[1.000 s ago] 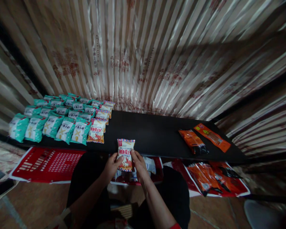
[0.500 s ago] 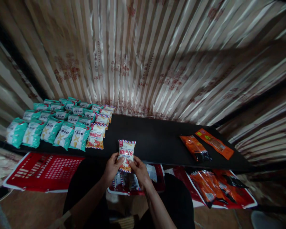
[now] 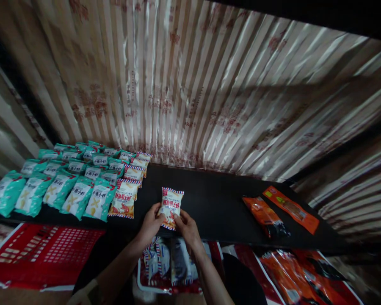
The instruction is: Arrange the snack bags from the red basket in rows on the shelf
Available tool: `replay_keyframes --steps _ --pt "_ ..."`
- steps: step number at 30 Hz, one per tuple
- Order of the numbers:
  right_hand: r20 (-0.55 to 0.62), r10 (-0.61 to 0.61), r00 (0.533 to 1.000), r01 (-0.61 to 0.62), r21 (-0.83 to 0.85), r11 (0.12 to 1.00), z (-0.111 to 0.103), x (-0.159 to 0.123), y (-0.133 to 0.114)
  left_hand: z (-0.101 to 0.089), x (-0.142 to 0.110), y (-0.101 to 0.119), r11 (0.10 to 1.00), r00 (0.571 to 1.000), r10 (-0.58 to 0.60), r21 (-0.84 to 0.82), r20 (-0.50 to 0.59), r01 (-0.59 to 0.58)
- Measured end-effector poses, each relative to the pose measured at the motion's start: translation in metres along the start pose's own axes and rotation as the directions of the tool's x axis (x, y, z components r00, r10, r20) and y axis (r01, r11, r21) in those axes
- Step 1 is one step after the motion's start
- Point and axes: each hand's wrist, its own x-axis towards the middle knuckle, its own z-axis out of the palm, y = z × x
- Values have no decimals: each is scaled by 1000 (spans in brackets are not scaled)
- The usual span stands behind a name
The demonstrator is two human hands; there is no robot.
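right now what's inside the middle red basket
The middle red basket holds several packets, some with striped edges. The right forearm covers part of the inside, and the black shelf hides the back; anything beneath the top packets cannot be seen.

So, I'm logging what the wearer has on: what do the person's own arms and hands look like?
The left hand and right hand are bare, without gloves. The right forearm shows no sleeve or cable. At the bottom edge, a dim sleeve end or band crosses the left forearm; I cannot tell which.
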Motion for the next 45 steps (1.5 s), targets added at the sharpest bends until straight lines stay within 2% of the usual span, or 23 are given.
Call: replay_keyframes --steps 4,9,14,16,24,29,36,41,45 --pt "2 10 1000 -10 -30 999 -1 19 -2 3 23 -2 993 997 42 109 -63 -35" --pt "-25 -2 1000 1 -40 999 3 40 -10 5 46 -3 953 989 119 291 -88 -89" --pt "-51 -23 998 20 -69 997 7 63 -13 9 66 7 815 973 205 569 -105 -110" --pt "-53 -45 998 39 -99 994 8 73 -13 10 73 11 776 968 226 621 -106 -113" --pt "-81 -142 987 113 -289 951 11 107 -12 5 96 19 725 957 266 678 -116 -119" --pt "-113 -161 981 106 -387 916 14 125 -11 5 104 23 710 953 286 690 -101 -140" --pt "-96 -192 977 106 -564 819 15 147 -13 9 113 24 592 961 267 798 -66 -110" --pt "-101 -218 971 110 -621 776 23 159 -18 9 122 19 552 950 309 822 -47 -139" --pt "-119 -215 969 99 -610 786 31 168 -19 7 131 10 533 920 388 828 -58 -173"
